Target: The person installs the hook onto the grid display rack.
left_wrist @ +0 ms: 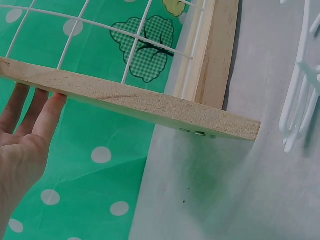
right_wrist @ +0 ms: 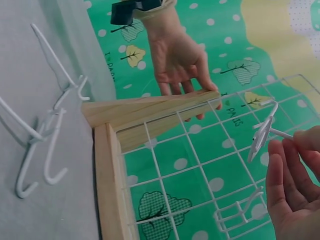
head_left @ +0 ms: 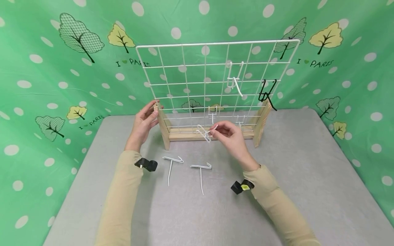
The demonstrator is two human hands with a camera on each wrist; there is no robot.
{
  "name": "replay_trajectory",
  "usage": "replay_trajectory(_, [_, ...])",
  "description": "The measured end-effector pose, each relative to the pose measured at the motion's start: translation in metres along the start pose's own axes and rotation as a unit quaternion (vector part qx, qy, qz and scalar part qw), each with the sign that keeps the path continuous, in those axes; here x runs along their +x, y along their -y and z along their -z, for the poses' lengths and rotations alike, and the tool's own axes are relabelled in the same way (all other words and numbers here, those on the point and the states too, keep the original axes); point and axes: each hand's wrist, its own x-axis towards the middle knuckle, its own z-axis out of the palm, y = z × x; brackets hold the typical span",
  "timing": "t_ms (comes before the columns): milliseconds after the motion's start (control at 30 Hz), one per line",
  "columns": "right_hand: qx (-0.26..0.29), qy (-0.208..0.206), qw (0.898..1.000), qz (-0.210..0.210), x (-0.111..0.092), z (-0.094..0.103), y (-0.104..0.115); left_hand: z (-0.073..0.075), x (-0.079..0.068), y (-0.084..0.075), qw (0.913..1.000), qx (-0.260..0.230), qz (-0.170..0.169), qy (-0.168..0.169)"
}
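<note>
My left hand (head_left: pixel 142 125) holds the left wooden side post (head_left: pixel 162 131) of a stand, thumb on the near face and fingers behind it. That stand carries a white wire grid (head_left: pixel 215 43), which leans back. Just in front of the grid's lower part, my right hand (head_left: pixel 231 139) pinches a white wire hook (head_left: pixel 207 134) by its prong between thumb and fingertips. In the right wrist view, the back bracket of this hook (right_wrist: pixel 261 135) faces away from the fingers. Two similar white hooks, a left one (head_left: pixel 171 160) and a right one (head_left: pixel 201 167), lie on the table.
On the grid hang a white hook (head_left: pixel 235 81) at upper right and a black hook (head_left: pixel 266 96) near the right edge. Lower down are two more white hooks, one near the middle (head_left: pixel 212 112) and one further right. A green patterned curtain (head_left: pixel 175 20) backs the grey table (head_left: pixel 92 191).
</note>
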Motion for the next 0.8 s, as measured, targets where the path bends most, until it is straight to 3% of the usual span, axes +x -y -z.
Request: replay_trajectory(800, [-0.075,-0.006,0.993,0.091,0.023,-0.002,0.025,-0.001,0.001,0.002,1.0,0.002,-0.005,-0.001])
